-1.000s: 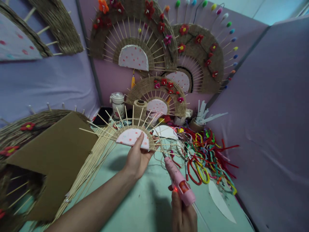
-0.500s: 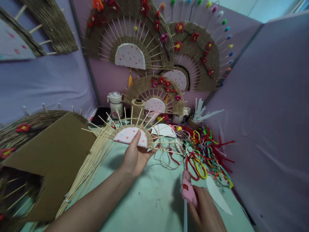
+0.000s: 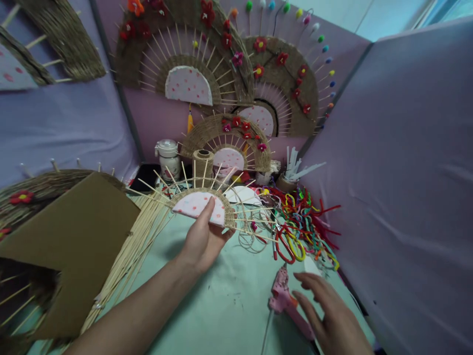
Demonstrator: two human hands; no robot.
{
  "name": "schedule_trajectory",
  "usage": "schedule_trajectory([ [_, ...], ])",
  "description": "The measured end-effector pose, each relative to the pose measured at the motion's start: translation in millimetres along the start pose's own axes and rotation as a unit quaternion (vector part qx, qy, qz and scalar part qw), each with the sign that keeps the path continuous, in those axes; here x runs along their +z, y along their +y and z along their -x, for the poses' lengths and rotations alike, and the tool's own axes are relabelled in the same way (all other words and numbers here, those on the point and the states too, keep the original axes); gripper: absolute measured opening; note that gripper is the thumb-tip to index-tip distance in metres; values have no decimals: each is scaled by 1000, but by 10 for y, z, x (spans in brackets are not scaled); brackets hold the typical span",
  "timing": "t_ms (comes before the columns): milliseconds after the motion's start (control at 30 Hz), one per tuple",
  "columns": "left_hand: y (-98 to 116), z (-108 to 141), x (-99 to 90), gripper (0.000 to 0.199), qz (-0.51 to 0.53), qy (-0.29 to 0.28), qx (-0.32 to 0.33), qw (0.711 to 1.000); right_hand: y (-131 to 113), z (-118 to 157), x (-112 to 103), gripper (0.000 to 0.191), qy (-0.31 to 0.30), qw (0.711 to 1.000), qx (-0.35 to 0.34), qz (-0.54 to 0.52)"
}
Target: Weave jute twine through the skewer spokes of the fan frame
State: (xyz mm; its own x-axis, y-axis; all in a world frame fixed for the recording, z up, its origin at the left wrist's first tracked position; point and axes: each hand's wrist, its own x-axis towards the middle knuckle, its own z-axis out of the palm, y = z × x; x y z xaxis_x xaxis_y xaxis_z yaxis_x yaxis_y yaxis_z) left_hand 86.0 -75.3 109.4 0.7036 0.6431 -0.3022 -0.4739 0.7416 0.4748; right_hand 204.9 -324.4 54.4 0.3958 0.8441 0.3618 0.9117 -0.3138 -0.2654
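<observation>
My left hand (image 3: 201, 241) grips a small half-round fan (image 3: 194, 204) by its lower right part, thumb on the white, red-dotted face and fingers behind. Thin sticks fan out from the fan's twine-woven rim, and loose twine trails to its right. A pink hot glue gun (image 3: 284, 298) lies on the table, its nozzle pointing away from me. Just right of it is my right hand (image 3: 327, 308), fingers apart and holding nothing. Beyond the glue gun lie scissors with red handles (image 3: 284, 244) and scissors with yellow handles (image 3: 296, 246).
Several finished twine fans (image 3: 229, 135) stand at the back. A bundle of thin sticks (image 3: 127, 251) and cut cardboard (image 3: 81, 236) lie at left. Coloured pipe cleaners (image 3: 314, 217) are heaped at right, near a holder of white glue sticks (image 3: 293, 170). A twine spool (image 3: 203, 165) stands behind the held fan.
My right hand has let go of the glue gun, which now rests on the table, and its fingers have spread. My left hand keeps the fan in nearly the same place. The view has shifted slightly.
</observation>
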Motion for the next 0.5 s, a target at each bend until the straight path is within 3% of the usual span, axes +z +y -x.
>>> schedule_trajectory([
  [67,-29,31,25,28,-11,-4,16,1000,-208,-281,-208,22,94,995,-25,-30],
  [133,-58,68,49,31,-23,-20,38,999,-404,-568,-289,20,135,987,-67,-51],
  [300,-92,130,57,36,-44,-62,94,993,-642,-1020,-138,27,77,990,-107,-44],
  [500,-63,128,31,37,-59,7,148,987,-559,-1062,-140,25,21,990,-72,-122],
])
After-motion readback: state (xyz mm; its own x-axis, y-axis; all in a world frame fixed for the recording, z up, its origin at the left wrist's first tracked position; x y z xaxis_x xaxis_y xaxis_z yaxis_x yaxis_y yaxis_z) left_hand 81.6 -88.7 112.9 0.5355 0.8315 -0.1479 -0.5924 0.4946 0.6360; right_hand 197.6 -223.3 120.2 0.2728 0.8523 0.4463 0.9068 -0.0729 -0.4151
